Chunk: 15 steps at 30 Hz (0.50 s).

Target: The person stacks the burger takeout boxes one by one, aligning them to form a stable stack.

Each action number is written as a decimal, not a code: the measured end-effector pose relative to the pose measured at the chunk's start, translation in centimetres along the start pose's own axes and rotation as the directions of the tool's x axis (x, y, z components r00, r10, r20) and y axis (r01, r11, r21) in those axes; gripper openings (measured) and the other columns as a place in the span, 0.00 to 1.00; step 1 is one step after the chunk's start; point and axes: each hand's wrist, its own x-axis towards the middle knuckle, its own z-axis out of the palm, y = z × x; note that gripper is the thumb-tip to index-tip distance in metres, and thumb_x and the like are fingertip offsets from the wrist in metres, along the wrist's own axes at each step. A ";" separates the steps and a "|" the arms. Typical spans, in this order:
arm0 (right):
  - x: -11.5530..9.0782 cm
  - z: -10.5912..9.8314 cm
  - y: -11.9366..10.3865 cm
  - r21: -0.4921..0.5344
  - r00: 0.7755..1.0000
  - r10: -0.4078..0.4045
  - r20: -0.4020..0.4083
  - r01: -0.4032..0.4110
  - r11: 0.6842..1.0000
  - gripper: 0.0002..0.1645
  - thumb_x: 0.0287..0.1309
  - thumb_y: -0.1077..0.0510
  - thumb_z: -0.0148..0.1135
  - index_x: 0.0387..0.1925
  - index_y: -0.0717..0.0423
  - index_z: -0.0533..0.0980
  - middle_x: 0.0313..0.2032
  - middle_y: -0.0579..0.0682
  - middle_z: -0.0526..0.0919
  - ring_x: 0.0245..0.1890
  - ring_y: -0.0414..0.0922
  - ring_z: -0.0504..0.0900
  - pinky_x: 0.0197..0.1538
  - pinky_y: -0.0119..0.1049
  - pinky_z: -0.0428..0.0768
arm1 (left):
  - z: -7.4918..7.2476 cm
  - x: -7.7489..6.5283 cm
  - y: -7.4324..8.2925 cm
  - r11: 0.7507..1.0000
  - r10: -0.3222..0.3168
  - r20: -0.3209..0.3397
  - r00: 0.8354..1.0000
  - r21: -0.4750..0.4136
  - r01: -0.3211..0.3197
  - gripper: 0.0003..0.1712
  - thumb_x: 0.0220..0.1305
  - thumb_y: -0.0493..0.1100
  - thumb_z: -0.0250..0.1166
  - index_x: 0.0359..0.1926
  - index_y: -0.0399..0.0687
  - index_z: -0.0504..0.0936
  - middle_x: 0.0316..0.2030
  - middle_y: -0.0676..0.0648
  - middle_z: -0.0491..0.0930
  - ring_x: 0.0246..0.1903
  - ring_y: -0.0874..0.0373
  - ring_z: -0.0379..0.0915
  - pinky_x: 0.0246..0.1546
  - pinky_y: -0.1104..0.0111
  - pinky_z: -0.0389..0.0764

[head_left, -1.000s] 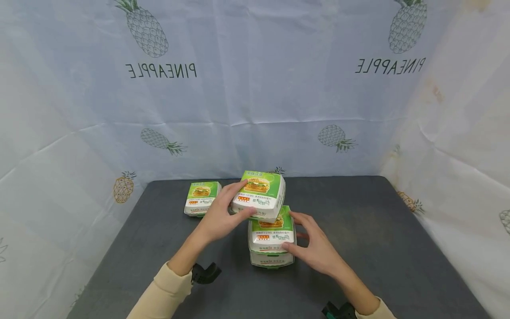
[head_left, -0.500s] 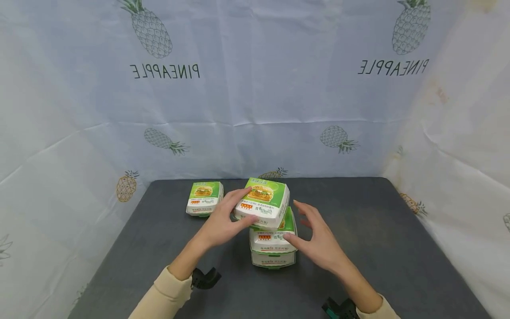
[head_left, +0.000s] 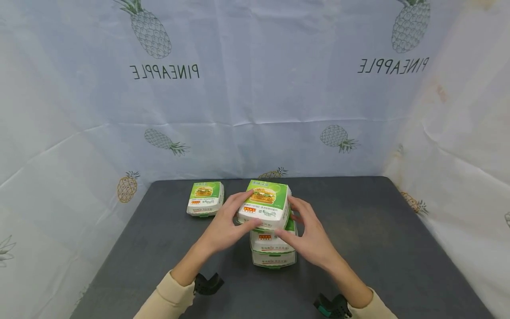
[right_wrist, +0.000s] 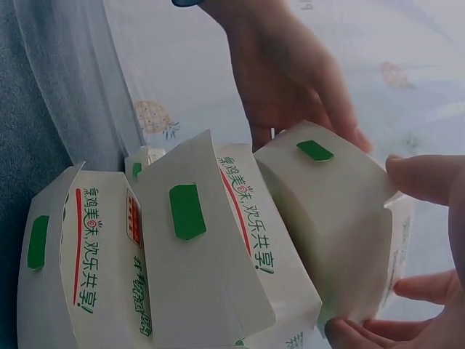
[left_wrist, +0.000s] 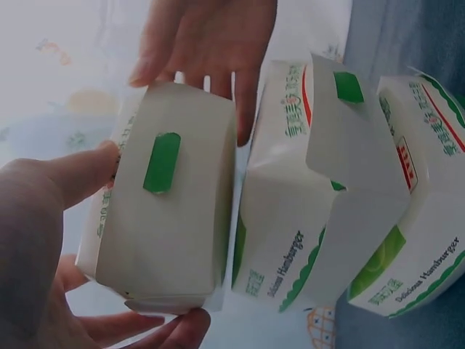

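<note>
Over the middle of the table, my left hand (head_left: 225,226) and right hand (head_left: 312,235) grip a green-and-white paper burger box (head_left: 265,201) from its two sides. The thumbs lie at its near corners, and the fingers bend along its sides. Directly beneath are two like boxes, one on the other: the upper stacked box (head_left: 275,241) and the lower stacked box (head_left: 274,259). In the left wrist view a narrow gap runs between the held box (left_wrist: 174,218) and the upper stacked box (left_wrist: 320,182). The held box (right_wrist: 334,196) looks tilted in the right wrist view.
Another burger box (head_left: 204,199) stands by itself at the back left of the dark table (head_left: 370,239). White cloth (head_left: 275,88) printed with pineapples hangs behind the table and along its sides.
The held box has come slightly right and nearer, over the stack. My right hand has left the upper stacked box and now grips the held box's right side.
</note>
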 end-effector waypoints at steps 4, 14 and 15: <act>0.1 -0.1 0.1 0.038 1.000 0.019 -0.018 -0.019 0.999 0.48 0.61 0.54 0.74 0.77 0.53 0.59 0.72 0.53 0.61 0.69 0.55 0.66 0.66 0.50 0.72 | 0.4 -0.1 0.4 1.000 0.011 -0.016 1.000 0.001 -0.011 0.42 0.67 0.51 0.71 0.78 0.55 0.64 0.71 0.43 0.62 0.57 0.53 0.71 0.53 0.55 0.76; 0.4 -1.5 0.5 0.135 1.000 0.025 -0.003 -0.024 0.991 0.41 0.68 0.60 0.66 0.77 0.52 0.61 0.70 0.54 0.64 0.71 0.57 0.65 0.66 0.50 0.72 | 0.8 -0.6 0.9 0.997 0.051 -0.077 0.996 -0.051 -0.055 0.40 0.68 0.46 0.70 0.77 0.54 0.65 0.70 0.44 0.64 0.68 0.49 0.64 0.60 0.51 0.75; 0.4 -1.6 0.5 0.139 1.000 0.018 -0.001 -0.018 0.990 0.40 0.68 0.60 0.66 0.77 0.51 0.61 0.70 0.54 0.65 0.71 0.56 0.65 0.66 0.48 0.72 | 0.8 -0.7 1.0 0.996 0.061 -0.083 0.995 -0.055 -0.065 0.39 0.68 0.46 0.70 0.76 0.54 0.66 0.69 0.44 0.64 0.68 0.49 0.64 0.60 0.51 0.76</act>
